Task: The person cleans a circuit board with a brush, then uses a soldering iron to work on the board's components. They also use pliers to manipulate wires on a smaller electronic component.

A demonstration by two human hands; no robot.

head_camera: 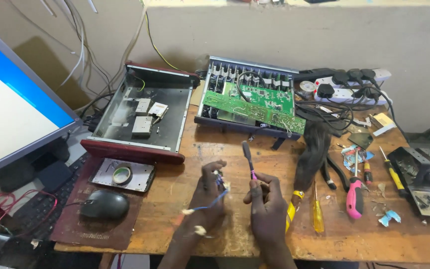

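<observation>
1. Blue wire [210,201] runs out of my left hand [210,192]; I see the fingers curled tight and pinched on the wire's upper end, where small white bits sit at the fingertips, too small for me to tell what they are.
2. The wire droops down and to the left from that pinch and ends in a pale tip just below the hand.
3. My right hand [266,199] is just beside the left, closed around a thin dark tool [248,158] with a pink collar; the thumb and fingers press together on its lower part.
4. The tool stands nearly upright, its dark end rising above both hands, and its lower end points toward the wire at the left fingertips. I cannot tell whether they touch.
5. Both hands hover over the wooden table [195,154], near its front edge.
6. Beyond the grip lies an opened device with a green circuit board [260,104]; up and to the left of it sits an empty metal case [145,107].
7. Right of the right hand lie a yellow screwdriver [317,214], a pink screwdriver [354,197] and black pliers [329,174].
8. Left of the left hand sit a black mouse [104,204] and a roll of tape [122,174].
</observation>
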